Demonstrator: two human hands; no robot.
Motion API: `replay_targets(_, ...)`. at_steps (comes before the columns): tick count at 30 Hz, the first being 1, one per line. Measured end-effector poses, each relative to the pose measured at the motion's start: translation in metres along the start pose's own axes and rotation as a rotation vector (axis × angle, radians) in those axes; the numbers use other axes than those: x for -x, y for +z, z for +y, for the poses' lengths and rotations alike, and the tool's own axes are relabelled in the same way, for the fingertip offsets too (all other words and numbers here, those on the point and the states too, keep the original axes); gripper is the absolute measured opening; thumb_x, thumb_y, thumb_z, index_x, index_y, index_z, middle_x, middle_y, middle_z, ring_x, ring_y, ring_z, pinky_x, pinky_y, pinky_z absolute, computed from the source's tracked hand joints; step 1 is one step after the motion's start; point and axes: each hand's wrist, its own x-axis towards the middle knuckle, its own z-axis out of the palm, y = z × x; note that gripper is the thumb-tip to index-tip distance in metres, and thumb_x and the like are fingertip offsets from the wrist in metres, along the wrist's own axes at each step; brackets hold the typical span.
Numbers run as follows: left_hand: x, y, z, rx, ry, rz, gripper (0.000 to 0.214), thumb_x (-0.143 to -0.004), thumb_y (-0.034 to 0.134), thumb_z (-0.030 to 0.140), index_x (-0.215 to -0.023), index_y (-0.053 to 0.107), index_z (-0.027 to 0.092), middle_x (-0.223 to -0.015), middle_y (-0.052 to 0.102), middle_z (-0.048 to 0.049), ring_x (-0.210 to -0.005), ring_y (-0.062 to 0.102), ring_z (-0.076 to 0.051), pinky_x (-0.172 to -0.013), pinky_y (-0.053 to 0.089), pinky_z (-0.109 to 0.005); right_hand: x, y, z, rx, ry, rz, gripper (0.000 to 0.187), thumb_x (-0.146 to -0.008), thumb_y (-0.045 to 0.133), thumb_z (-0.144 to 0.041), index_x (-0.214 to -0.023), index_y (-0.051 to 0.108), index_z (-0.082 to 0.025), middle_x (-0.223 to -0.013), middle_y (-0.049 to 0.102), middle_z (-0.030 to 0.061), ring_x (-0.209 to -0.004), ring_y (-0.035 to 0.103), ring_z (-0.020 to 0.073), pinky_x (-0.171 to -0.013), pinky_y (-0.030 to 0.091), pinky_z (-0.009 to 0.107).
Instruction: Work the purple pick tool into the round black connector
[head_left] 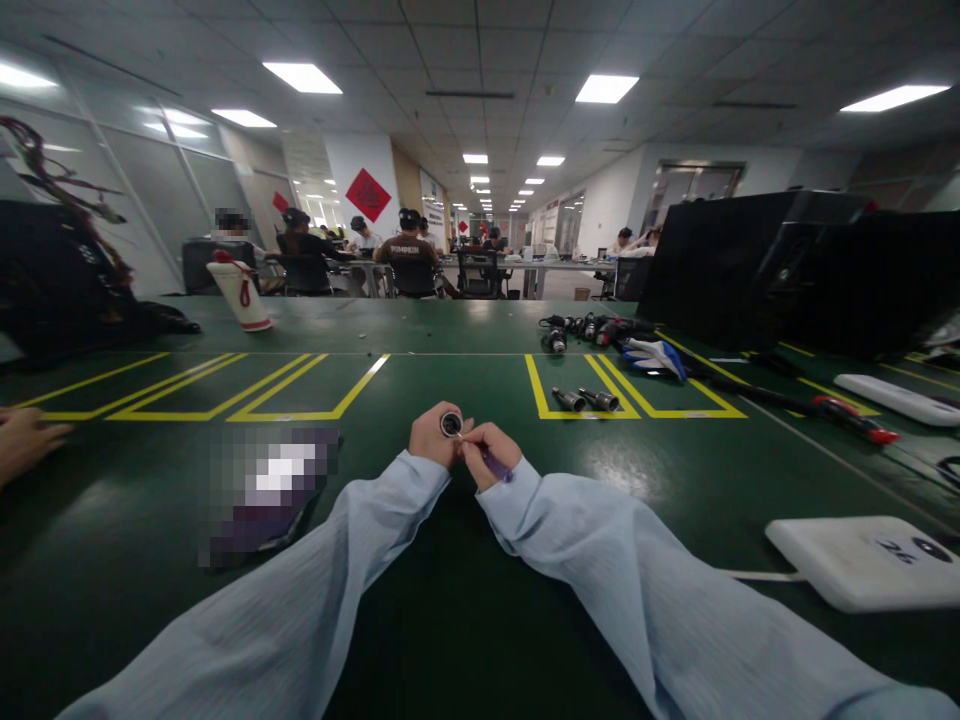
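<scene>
My left hand (435,436) is closed round a metal cylindrical connector (451,425), its round open end facing me. My right hand (490,455) pinches a thin tool with a purple, see-through handle (496,467), which looks like a small screwdriver. Its slim metal shaft reaches to the connector's rim; whether the tip is inside I cannot tell. Both hands meet above the green table. Farther off to the right, two similar metal connectors (568,400) lie side by side within a yellow taped outline.
Black cables with metal connectors (555,340) lie at the back right beside a blue-and-white glove (654,358). A white box marked 26 (862,562) is at right. A blurred purple item (255,525) lies left. Another person's hand (30,442) rests at the left edge. A white cup (240,292) stands behind.
</scene>
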Motion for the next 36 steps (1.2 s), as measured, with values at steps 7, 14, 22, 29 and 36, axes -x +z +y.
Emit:
replay_targets(7, 0.001, -0.002, -0.001, -0.073, 0.05, -0.041, 0.011, -0.06, 0.054, 0.025, -0.055, 0.049, 0.016, -0.051, 0.047, 0.004, -0.048, 0.043, -0.008, -0.047, 0.033, -0.02, 0.0, 0.002, 0.0, -0.098, 0.084, 0.023, 0.004, -0.068, 0.048, -0.016, -0.066, 0.051, -0.019, -0.061, 0.055, 0.0005, -0.058, 0.052, 0.0132, -0.057, 0.043, 0.026)
replay_targets(14, -0.001, -0.001, 0.001, 0.037, 0.005, -0.044, 0.011, -0.059, 0.055, 0.023, -0.054, 0.047, 0.016, -0.049, 0.045, 0.0048, -0.047, 0.04, -0.007, -0.045, 0.033, -0.018, 0.0, 0.0, -0.001, 0.023, -0.021, -0.029, 0.005, -0.067, 0.049, -0.017, -0.066, 0.053, -0.02, -0.066, 0.055, 0.0018, -0.063, 0.052, 0.0147, -0.064, 0.041, 0.029)
replay_targets(22, -0.001, 0.0, 0.001, 0.164, -0.052, 0.015, 0.018, -0.058, 0.06, 0.029, -0.055, 0.046, 0.017, -0.05, 0.044, 0.0052, -0.046, 0.039, -0.006, -0.042, 0.033, -0.017, -0.004, 0.01, 0.01, 0.018, -0.055, 0.042, 0.004, -0.059, 0.054, -0.018, -0.059, 0.053, -0.021, -0.059, 0.054, 0.0013, -0.059, 0.049, 0.0156, -0.062, 0.039, 0.03)
replay_targets(29, 0.003, -0.001, 0.003, -0.056, 0.029, 0.066, 0.015, -0.064, 0.054, 0.028, -0.057, 0.047, 0.017, -0.053, 0.045, 0.004, -0.049, 0.042, -0.008, -0.047, 0.034, -0.019, 0.001, -0.001, -0.005, -0.152, 0.092, 0.024, 0.005, -0.07, 0.049, -0.02, -0.065, 0.051, -0.019, -0.06, 0.056, 0.0004, -0.053, 0.052, 0.0124, -0.055, 0.042, 0.026)
replay_targets(36, 0.001, -0.003, 0.005, 0.036, 0.004, -0.024, 0.014, -0.06, 0.056, 0.026, -0.055, 0.047, 0.017, -0.051, 0.046, 0.0042, -0.048, 0.042, -0.008, -0.047, 0.034, -0.019, 0.001, 0.002, -0.005, -0.212, 0.069, 0.057, 0.006, -0.07, 0.05, -0.02, -0.065, 0.052, -0.017, -0.062, 0.056, 0.0005, -0.053, 0.053, 0.0111, -0.052, 0.044, 0.024)
